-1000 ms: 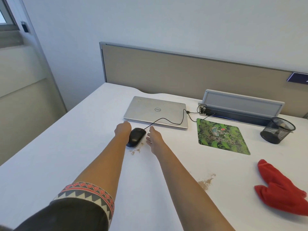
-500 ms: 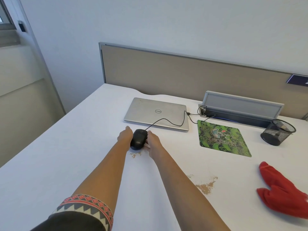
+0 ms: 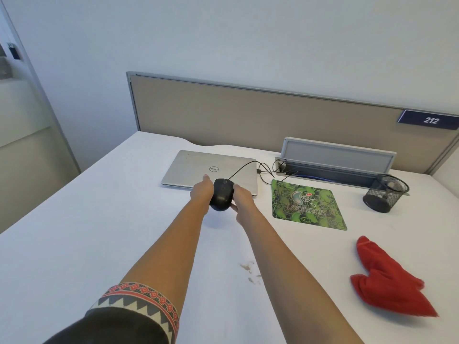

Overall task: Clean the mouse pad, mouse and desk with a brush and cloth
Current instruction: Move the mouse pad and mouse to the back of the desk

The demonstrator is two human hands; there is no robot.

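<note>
A black wired mouse (image 3: 221, 196) is lifted off the white desk (image 3: 99, 219), held between both hands in front of the laptop. My left hand (image 3: 202, 191) grips its left side and my right hand (image 3: 242, 199) grips its right side. Its cable runs back over the laptop to the right. A green patterned mouse pad (image 3: 306, 204) lies flat to the right of the hands. A crumpled red cloth (image 3: 387, 281) lies at the near right. Brown crumbs (image 3: 249, 269) are scattered on the desk by my right forearm. No brush is in view.
A shut silver laptop (image 3: 198, 167) lies behind the hands. A grey cable box (image 3: 337, 155) stands open at the back against the beige divider (image 3: 248, 112). A black mesh pen cup (image 3: 386, 192) stands at the far right.
Both hands closed in on the mouse from either side and lifted it off the desk. The view shifted, so the crumb patch by the mouse is now hidden.
</note>
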